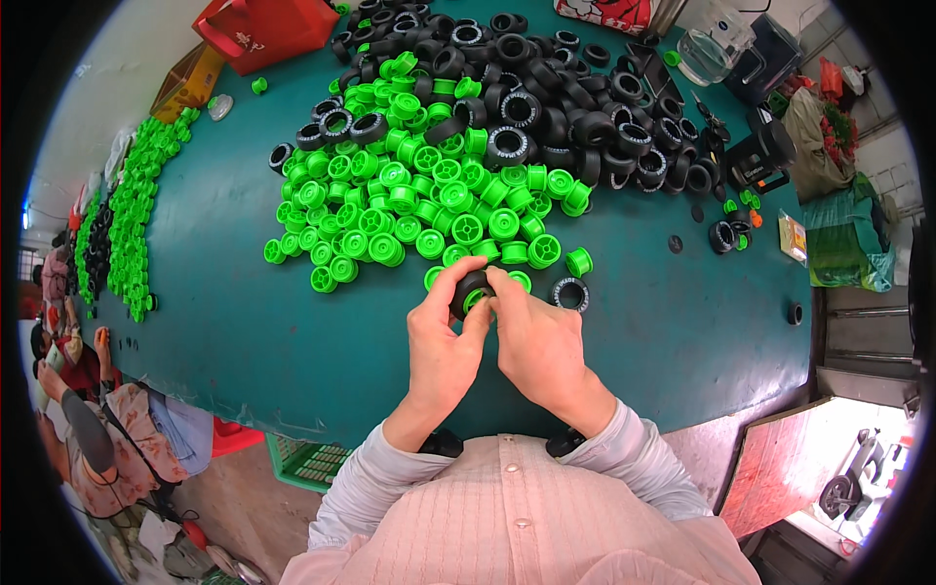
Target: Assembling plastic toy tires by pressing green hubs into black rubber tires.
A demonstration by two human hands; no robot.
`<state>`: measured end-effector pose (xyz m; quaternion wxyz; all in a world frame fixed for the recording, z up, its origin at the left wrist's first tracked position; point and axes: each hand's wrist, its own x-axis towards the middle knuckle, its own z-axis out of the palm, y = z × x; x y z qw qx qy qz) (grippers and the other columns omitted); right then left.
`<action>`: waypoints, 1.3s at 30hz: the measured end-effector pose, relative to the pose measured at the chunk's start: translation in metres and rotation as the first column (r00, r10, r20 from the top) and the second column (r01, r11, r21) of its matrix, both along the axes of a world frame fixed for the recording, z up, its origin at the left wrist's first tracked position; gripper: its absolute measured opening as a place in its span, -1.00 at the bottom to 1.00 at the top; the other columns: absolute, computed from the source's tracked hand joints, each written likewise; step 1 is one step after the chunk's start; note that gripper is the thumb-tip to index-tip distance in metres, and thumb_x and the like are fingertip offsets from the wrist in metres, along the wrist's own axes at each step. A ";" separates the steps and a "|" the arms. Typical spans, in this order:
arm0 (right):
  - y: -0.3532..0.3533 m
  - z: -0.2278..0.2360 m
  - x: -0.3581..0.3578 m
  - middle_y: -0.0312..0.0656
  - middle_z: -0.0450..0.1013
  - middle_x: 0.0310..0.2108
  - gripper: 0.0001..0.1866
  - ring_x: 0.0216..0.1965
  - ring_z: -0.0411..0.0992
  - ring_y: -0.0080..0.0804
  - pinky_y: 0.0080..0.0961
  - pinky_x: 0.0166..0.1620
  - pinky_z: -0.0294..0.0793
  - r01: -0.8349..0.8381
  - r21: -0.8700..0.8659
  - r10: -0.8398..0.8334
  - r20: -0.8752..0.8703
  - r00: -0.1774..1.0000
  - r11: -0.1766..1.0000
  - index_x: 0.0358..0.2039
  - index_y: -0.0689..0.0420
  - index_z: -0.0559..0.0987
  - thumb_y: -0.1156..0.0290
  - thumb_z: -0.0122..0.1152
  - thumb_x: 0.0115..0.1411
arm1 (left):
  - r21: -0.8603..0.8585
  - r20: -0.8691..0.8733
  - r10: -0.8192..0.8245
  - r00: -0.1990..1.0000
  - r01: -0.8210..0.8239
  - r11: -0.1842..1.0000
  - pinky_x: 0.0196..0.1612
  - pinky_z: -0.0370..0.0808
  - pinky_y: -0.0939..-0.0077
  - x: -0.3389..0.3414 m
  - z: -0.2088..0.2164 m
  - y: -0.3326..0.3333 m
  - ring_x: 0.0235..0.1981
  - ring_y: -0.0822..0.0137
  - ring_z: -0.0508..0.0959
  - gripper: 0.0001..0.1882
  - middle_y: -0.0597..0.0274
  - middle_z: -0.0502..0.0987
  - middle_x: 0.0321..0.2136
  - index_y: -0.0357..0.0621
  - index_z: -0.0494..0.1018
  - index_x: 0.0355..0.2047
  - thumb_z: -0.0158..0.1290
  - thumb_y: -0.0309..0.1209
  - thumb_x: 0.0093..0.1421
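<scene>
Both my hands meet over the near middle of the table, closed around one small black rubber tire (pixel 459 298) with a green plastic wheel rim (pixel 474 299) inside it. My left hand (pixel 441 327) grips its left side, fingers over the top and thumb below. From the right, my right hand (pixel 536 336) presses on the same piece; its fingertips partly hide the rim, so how far it is seated I cannot tell. Just beyond my fingers lies a heap of bright green rims (pixel 419 200). A loose black tire (pixel 570 294) rests beside my right hand.
Behind the rims spreads a big pile of black tires (pixel 585 127). Rows of green rims (pixel 132 219) line the table's left side. A red bag (pixel 263 34) and a glass jug (pixel 712 49) stand at the back. Another person (pixel 107 439) sits at the left edge. A green crate (pixel 307 463) is below.
</scene>
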<state>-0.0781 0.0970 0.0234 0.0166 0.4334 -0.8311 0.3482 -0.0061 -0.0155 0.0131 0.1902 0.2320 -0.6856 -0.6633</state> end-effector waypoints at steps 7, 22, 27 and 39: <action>0.005 0.003 -0.003 -0.08 0.55 -0.51 -0.54 -0.49 0.59 -0.19 -0.31 -0.49 0.49 0.020 0.029 -0.023 0.115 0.993 0.999 0.08 0.21 0.38 0.57 0.18 0.14 | 0.067 0.020 0.020 1.000 -0.021 0.998 -0.23 0.51 0.61 -0.004 0.007 -0.002 -0.28 0.53 0.54 -0.57 0.22 0.58 -0.25 -0.26 0.46 0.10 0.12 -0.65 0.19; 0.003 -0.002 0.003 -0.07 0.55 -0.50 -0.56 -0.52 0.57 -0.23 -0.33 -0.50 0.48 -0.012 0.071 0.017 -0.063 0.998 0.997 0.07 0.25 0.40 0.57 0.15 0.15 | 0.133 0.108 -0.201 0.974 0.186 0.973 -0.21 0.54 0.60 -0.001 -0.001 -0.023 -0.25 0.52 0.55 -0.57 0.20 0.58 -0.22 -0.27 0.46 0.09 0.13 -0.65 0.18; 0.001 0.001 0.000 -0.10 0.54 -0.58 -0.70 -0.61 0.53 -0.15 -0.27 -0.54 0.43 0.087 -0.002 -0.087 0.116 0.990 0.996 0.06 0.16 0.40 0.51 0.06 0.32 | 0.116 -0.077 -0.040 0.996 0.049 0.992 -0.19 0.53 0.60 0.000 -0.005 -0.005 -0.22 0.53 0.55 -0.51 0.20 0.54 -0.13 -0.24 0.41 0.14 0.09 -0.70 0.18; -0.002 0.004 0.008 -0.16 0.53 -0.53 -0.54 -0.59 0.53 -0.23 -0.32 -0.54 0.45 0.098 -0.016 -0.097 0.041 0.994 0.995 0.12 0.21 0.39 0.49 0.14 0.19 | 0.299 -0.039 -0.160 0.986 0.165 0.940 -0.12 0.58 0.54 0.000 -0.018 -0.011 -0.13 0.47 0.56 -0.60 0.14 0.59 -0.06 -0.34 0.37 0.12 0.08 -0.64 0.27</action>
